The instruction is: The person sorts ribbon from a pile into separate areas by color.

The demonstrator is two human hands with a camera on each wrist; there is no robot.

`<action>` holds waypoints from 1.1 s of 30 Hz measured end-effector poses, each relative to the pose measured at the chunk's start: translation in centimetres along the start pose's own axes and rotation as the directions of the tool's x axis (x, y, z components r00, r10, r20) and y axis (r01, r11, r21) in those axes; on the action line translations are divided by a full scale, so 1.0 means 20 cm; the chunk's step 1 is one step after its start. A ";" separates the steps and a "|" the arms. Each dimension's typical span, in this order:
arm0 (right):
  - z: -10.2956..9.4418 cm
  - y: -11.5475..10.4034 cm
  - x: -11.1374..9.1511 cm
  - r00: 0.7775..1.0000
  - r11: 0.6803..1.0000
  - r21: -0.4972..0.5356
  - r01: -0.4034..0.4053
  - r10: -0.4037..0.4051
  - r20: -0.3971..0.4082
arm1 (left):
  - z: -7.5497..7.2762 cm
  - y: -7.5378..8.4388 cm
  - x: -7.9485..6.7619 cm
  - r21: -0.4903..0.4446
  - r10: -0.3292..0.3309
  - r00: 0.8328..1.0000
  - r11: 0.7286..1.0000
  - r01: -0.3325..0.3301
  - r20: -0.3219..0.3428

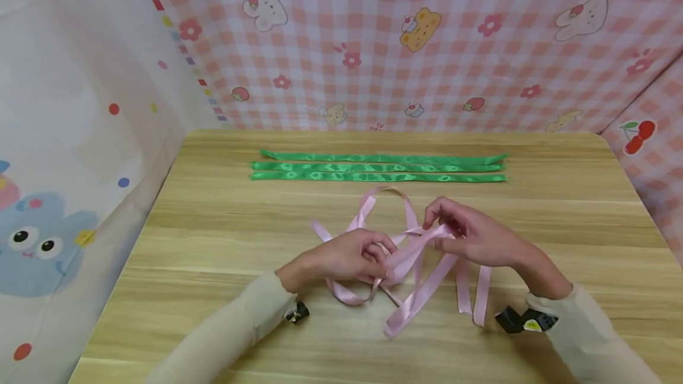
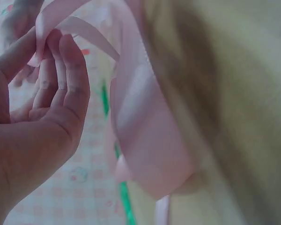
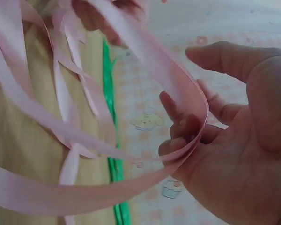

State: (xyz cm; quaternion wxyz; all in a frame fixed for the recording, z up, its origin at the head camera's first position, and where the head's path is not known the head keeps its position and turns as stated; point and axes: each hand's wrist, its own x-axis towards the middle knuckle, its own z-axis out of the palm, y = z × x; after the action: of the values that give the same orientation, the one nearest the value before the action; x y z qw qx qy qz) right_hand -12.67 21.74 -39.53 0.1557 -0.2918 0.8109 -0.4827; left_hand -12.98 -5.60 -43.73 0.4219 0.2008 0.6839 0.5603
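Note:
Glossy pink ribbon (image 1: pixel 421 301) lies in loose loops and strands on the wooden table, with part of it lifted between both hands. My left hand (image 1: pixel 354 256) pinches a length of it between thumb and fingertips, which shows closely in the left wrist view where the ribbon (image 2: pixel 140 108) hangs past the hand (image 2: pixel 47 103). To its right, my right hand (image 1: pixel 475 233) has fingers curled round a bend of the ribbon. In the right wrist view, the ribbon (image 3: pixel 150 61) wraps across the fingers, while the thumb (image 3: pixel 225 58) stands apart from it.
Behind the pink loops, three green ribbons (image 1: pixel 373 168) lie side by side across the wooden table (image 1: pixel 213 242). A pink checked cloth (image 1: pixel 341 28) hangs along the table's back edge, and a white patterned cloth (image 1: pixel 80 105) hangs at the left.

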 end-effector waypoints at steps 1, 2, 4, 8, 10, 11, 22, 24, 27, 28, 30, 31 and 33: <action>-0.01 -0.01 -0.01 1.000 1.000 -0.015 -0.003 0.003 -0.015 | -0.01 0.01 -0.01 0.012 0.021 1.000 1.000 -0.021 -0.022; -0.02 -0.01 -0.01 0.999 1.000 -0.027 -0.006 0.005 -0.033 | -0.01 0.02 -0.02 0.019 0.042 0.998 0.999 -0.042 -0.042; -0.03 -0.03 -0.02 0.998 1.000 -0.023 -0.012 0.011 -0.065 | -0.03 0.05 -0.04 0.040 0.084 0.993 0.996 -0.081 -0.082; -0.05 -0.07 -0.04 0.994 0.999 -0.029 -0.027 0.024 -0.103 | -0.06 0.11 -0.11 0.126 0.196 0.971 0.976 -0.180 -0.133; -0.05 -0.09 -0.05 0.994 0.998 -0.055 -0.034 0.028 -0.108 | -0.07 0.14 -0.13 0.149 0.249 0.956 0.962 -0.227 -0.153; -0.06 -0.10 -0.06 0.993 0.997 -0.068 -0.037 0.029 -0.112 | -0.07 0.15 -0.14 0.151 0.269 0.949 0.958 -0.245 -0.164; -0.11 -0.16 -0.08 0.985 0.995 -0.087 0.049 -0.062 -0.162 | -0.15 0.26 -0.27 0.042 0.312 0.928 0.950 -0.310 -0.201; -0.13 -0.18 -0.10 0.983 0.994 -0.098 0.046 -0.062 -0.172 | -0.18 0.28 -0.31 0.040 0.316 0.930 0.948 -0.315 -0.188; -0.16 -0.21 -0.13 0.984 0.991 -0.131 -0.006 -0.017 -0.178 | -0.22 0.30 -0.38 0.058 0.328 0.926 0.945 -0.322 -0.186; -0.17 -0.22 -0.14 0.984 0.988 -0.152 -0.022 -0.005 -0.178 | -0.23 0.30 -0.41 0.072 0.332 0.924 0.943 -0.324 -0.190; -0.18 -0.24 -0.16 0.985 0.982 -0.184 -0.040 0.008 -0.174 | -0.25 0.31 -0.46 0.109 0.344 0.918 0.938 -0.328 -0.197; -0.18 -0.26 -0.17 0.984 0.979 -0.199 -0.043 0.008 -0.176 | -0.26 0.32 -0.48 0.127 0.352 0.915 0.935 -0.332 -0.199; -0.20 -0.27 -0.19 0.984 0.979 -0.202 -0.005 -0.031 -0.175 | -0.29 0.32 -0.53 0.158 0.370 0.907 0.926 -0.342 -0.200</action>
State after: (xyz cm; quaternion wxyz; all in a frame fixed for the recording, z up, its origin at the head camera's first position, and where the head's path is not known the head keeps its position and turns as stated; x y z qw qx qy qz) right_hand -10.08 24.79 -32.95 0.0495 -0.2675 0.8643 -0.4230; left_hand -12.95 -15.12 -33.93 0.2188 0.2820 0.7115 0.6052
